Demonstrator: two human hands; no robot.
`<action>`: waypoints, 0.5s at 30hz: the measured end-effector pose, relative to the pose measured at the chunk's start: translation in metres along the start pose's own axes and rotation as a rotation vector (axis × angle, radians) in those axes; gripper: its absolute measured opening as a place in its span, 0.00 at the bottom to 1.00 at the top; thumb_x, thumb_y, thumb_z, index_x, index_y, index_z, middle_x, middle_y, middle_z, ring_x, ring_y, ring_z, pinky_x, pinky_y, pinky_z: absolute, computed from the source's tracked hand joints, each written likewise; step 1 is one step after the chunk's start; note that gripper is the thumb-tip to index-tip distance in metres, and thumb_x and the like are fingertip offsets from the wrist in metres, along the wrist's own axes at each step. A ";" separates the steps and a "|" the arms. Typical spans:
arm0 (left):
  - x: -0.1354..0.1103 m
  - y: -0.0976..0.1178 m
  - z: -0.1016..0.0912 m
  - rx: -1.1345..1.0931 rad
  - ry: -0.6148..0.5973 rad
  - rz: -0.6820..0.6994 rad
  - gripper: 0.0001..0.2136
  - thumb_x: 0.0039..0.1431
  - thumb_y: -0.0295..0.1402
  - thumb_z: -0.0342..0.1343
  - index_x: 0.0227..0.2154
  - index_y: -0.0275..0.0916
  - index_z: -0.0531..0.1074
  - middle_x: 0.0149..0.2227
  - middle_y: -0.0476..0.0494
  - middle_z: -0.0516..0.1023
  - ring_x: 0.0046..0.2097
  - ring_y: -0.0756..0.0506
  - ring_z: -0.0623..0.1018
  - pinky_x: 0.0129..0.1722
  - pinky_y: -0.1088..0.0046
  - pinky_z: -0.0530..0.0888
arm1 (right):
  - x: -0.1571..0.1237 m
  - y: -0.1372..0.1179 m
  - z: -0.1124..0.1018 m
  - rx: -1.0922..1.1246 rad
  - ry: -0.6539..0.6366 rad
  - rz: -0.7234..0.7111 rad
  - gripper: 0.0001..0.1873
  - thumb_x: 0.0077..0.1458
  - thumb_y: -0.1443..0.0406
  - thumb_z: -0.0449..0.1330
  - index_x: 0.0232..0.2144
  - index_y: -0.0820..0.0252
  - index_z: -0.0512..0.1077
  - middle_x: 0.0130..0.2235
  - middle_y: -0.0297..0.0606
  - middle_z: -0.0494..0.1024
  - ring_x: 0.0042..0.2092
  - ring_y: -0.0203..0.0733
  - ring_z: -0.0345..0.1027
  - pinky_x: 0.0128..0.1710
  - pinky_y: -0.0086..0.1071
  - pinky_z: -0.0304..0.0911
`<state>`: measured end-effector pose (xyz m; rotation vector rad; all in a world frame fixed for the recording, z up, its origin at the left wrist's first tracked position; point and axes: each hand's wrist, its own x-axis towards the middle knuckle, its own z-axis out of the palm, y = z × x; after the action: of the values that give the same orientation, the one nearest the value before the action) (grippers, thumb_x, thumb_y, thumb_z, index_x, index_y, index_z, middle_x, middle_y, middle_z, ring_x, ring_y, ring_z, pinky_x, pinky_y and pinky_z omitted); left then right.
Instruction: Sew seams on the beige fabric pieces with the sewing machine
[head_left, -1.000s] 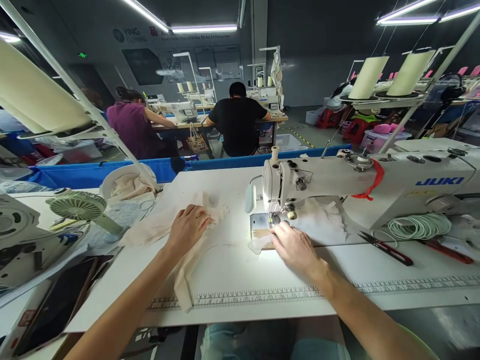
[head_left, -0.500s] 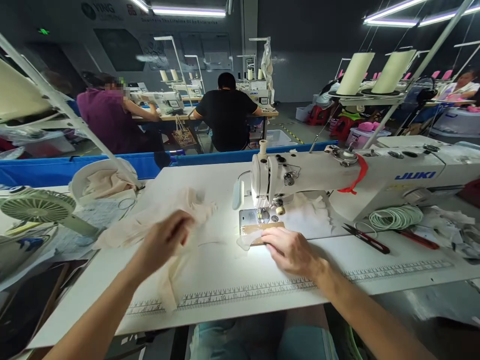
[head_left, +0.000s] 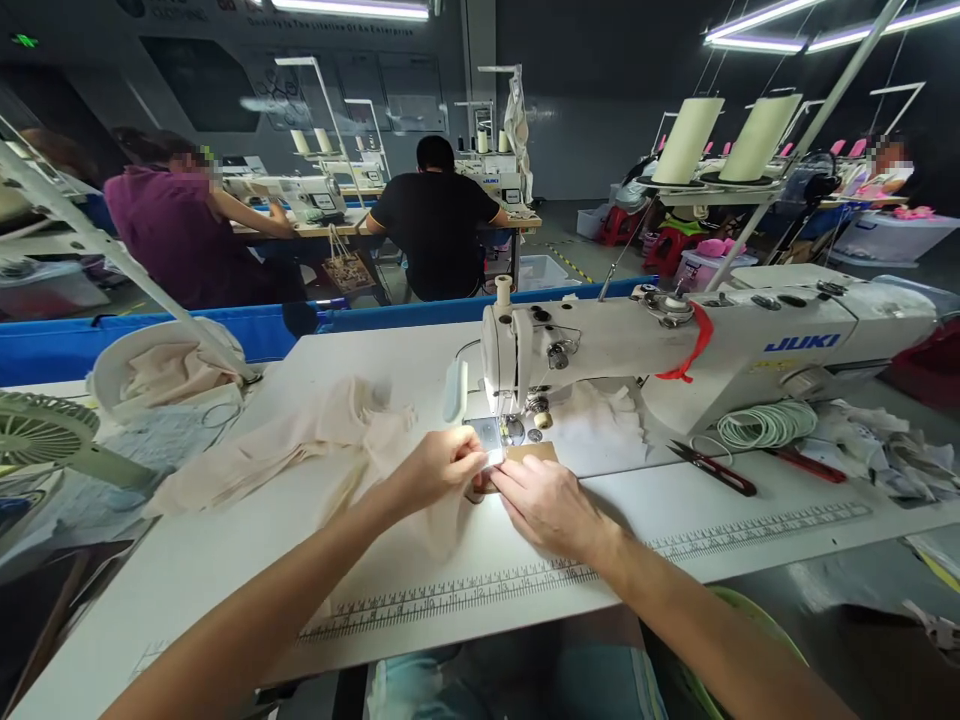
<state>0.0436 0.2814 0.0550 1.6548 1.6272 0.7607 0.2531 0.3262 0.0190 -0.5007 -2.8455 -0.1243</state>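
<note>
My left hand (head_left: 439,465) is at the front left of the sewing machine's (head_left: 585,345) needle area, thumb and fingertips pinched on the edge of a thin cream fabric (head_left: 444,525). That fabric hangs below the fingers and spreads left over the table. Touching these fingertips, my right hand (head_left: 551,505) lies low with fingers together, holding a small pale sheer fabric piece against a brown plate (head_left: 534,453) before the presser foot. The fingers mostly cover this piece. More cream fabric (head_left: 300,440) lies heaped to the left.
Scissors (head_left: 712,468), a coil of pale green cord (head_left: 766,425) and fabric scraps (head_left: 870,450) lie right. A printed ruler (head_left: 465,595) runs along the table's (head_left: 247,590) front. A fabric-filled bin (head_left: 112,370) and green fan (head_left: 45,435) stand left. Co-workers sit beyond a blue strip (head_left: 405,315).
My left hand has moved right, from above the cream fabric to the plate, drawing fabric along and meeting my right hand. My right hand stays by the plate. The view has shifted slightly.
</note>
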 end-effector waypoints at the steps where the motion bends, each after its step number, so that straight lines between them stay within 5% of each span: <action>1: 0.005 0.002 0.008 -0.036 0.000 -0.005 0.10 0.55 0.42 0.51 0.26 0.41 0.67 0.25 0.47 0.78 0.26 0.46 0.75 0.26 0.71 0.69 | 0.000 0.000 0.001 0.003 0.001 0.002 0.13 0.66 0.68 0.50 0.48 0.63 0.71 0.43 0.43 0.77 0.38 0.46 0.64 0.34 0.38 0.56; 5: 0.022 -0.007 0.023 -0.034 0.031 -0.025 0.08 0.53 0.40 0.51 0.25 0.42 0.66 0.23 0.48 0.76 0.27 0.44 0.76 0.26 0.70 0.71 | -0.001 0.002 0.000 0.022 0.004 -0.006 0.14 0.64 0.69 0.51 0.50 0.64 0.71 0.46 0.44 0.77 0.38 0.45 0.65 0.34 0.38 0.57; 15: 0.031 -0.018 0.019 0.009 0.009 -0.080 0.12 0.48 0.46 0.53 0.23 0.41 0.66 0.23 0.49 0.72 0.27 0.45 0.73 0.25 0.72 0.68 | -0.006 0.019 0.001 0.156 0.106 0.123 0.14 0.62 0.73 0.49 0.41 0.59 0.73 0.43 0.42 0.77 0.41 0.45 0.68 0.37 0.36 0.64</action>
<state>0.0494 0.3107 0.0274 1.5850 1.6947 0.7226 0.2648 0.3420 0.0167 -0.6138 -2.6862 0.0903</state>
